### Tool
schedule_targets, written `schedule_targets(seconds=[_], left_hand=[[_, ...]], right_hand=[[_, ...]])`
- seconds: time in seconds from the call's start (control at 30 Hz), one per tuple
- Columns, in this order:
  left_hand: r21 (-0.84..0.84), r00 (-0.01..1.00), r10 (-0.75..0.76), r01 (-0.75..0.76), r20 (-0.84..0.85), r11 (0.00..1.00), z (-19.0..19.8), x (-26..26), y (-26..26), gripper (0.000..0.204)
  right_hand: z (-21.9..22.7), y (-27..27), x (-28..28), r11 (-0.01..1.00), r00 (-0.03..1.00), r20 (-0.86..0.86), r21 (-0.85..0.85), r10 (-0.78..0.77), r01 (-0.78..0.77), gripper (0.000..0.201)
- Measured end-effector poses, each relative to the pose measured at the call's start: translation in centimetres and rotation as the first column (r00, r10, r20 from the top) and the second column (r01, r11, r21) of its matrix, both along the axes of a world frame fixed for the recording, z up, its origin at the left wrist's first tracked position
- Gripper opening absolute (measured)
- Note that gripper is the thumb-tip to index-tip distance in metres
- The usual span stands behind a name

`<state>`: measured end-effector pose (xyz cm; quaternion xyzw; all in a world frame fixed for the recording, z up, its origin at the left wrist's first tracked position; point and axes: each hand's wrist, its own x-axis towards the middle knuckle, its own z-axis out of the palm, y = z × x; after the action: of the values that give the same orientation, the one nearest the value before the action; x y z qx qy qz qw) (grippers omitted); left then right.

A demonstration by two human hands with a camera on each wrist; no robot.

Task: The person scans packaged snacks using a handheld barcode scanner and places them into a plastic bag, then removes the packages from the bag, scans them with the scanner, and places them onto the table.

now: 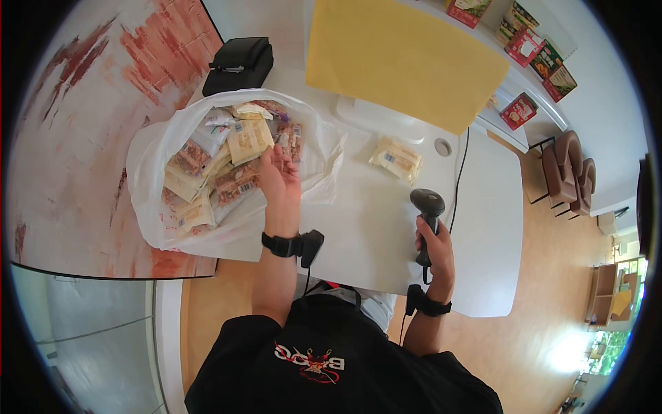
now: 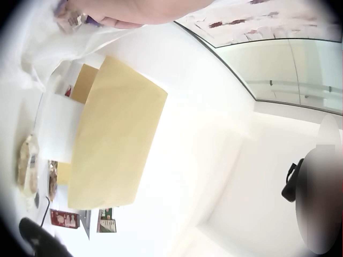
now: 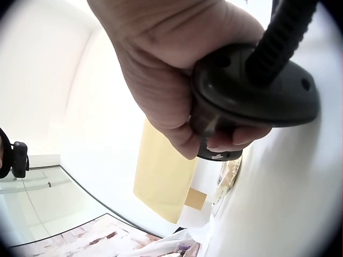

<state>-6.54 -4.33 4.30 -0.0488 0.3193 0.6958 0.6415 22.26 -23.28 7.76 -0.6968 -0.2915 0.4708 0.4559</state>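
Observation:
My left hand [image 1: 279, 172] reaches into a white plastic bag [image 1: 152, 207] full of snack packets [image 1: 238, 148], fingers relaxed over the top packets; I see nothing gripped in it. In the left wrist view only the edge of the left hand [image 2: 144, 10] shows above the bag [image 2: 37, 48]. My right hand [image 1: 433, 245] grips the handle of a black barcode scanner [image 1: 427, 203], held upright over the white table [image 1: 365, 228]. The right wrist view shows my fingers [image 3: 161, 91] curled round the scanner's base [image 3: 257, 93]. One snack packet [image 1: 395, 159] lies alone on the table beyond the scanner.
A yellow sheet [image 1: 403, 58] hangs over a white screen stand [image 1: 376, 117] at the table's back. A black printer [image 1: 238, 65] sits behind the bag. The scanner's cable [image 1: 457, 179] runs across the table. Boxed goods [image 1: 531, 48] line a shelf at the far right.

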Motion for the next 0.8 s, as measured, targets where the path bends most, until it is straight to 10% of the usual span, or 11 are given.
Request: schedule_targets(seconds=[0.33,0.53,0.63,0.7,0.8], left_hand=[[0.000,0.993,-0.065,0.065,0.101,0.998,-2.9,-0.8,3.1,0.018],[0.054,0.963,0.166,-0.158,-0.214,0.986,2.9,4.4,-2.2,0.025],[0.266,0.986,-0.069,0.108,-0.152,0.958,3.4,5.3,-3.1,0.039],[0.315,0.840,-0.540,0.499,0.055,0.807,1.9,5.3,-2.0,0.037],[0.240,0.727,-0.686,0.669,-0.012,0.704,-0.6,6.6,-0.5,0.037]], right_hand=[[0.1,-0.2,0.0,0.999,0.999,0.016,0.014,0.041,-0.041,0.029],[0.0,-0.1,0.2,0.999,0.999,0.019,0.002,0.046,-0.046,0.030],[-0.1,-0.2,0.1,0.999,0.999,0.017,0.005,0.038,-0.038,0.030],[-0.1,-0.3,0.1,0.999,0.999,0.016,0.011,0.032,-0.032,0.030],[-0.2,-0.4,0.1,1.000,1.000,0.021,0.018,0.018,-0.018,0.029]])
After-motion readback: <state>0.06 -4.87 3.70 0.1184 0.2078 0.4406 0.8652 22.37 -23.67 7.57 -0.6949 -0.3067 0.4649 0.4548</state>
